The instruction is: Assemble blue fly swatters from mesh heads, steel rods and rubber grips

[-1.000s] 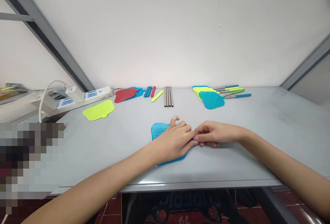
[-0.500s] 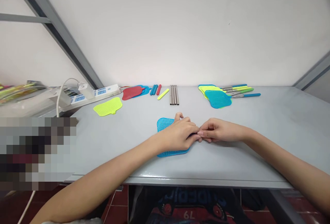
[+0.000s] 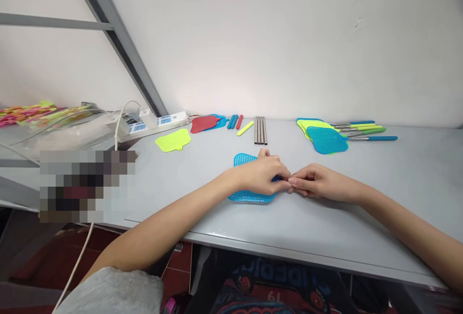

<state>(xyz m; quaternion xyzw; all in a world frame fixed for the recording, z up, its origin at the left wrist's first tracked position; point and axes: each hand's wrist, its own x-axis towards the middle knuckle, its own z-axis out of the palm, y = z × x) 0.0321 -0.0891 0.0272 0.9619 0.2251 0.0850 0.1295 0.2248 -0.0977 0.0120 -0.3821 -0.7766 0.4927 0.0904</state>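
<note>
The desk (image 3: pixel 202 150) gives broad support, and the group of swatters (image 3: pixel 327 140) lies toward its far edge, right of middle, well apart from the working spot. The blue mesh head (image 3: pixel 253 196) lies near the middle of the near edge, partly covered by the left hand (image 3: pixel 265 174), whose thumb and forefinger are pinched together at its right end. That hand would do best to keep its palm low on the mesh, pressing just enough to stop the sheet from sliding or buckling. The right hand (image 3: pixel 321 184) comes in from the right side, fingers drawn narrow, its tips touching the left's; what it pinches is hidden. Gripping close to the join, with both wrists low and the push kept in one straight line, should spare the thin plastic from twisting. The metal tubes (image 3: pixel 261 130) stand side by side at the far edge, and smaller again, the yellow grip (image 3: pixel 245 128) lies slanted just left of them, both clear of the elbows.
</note>
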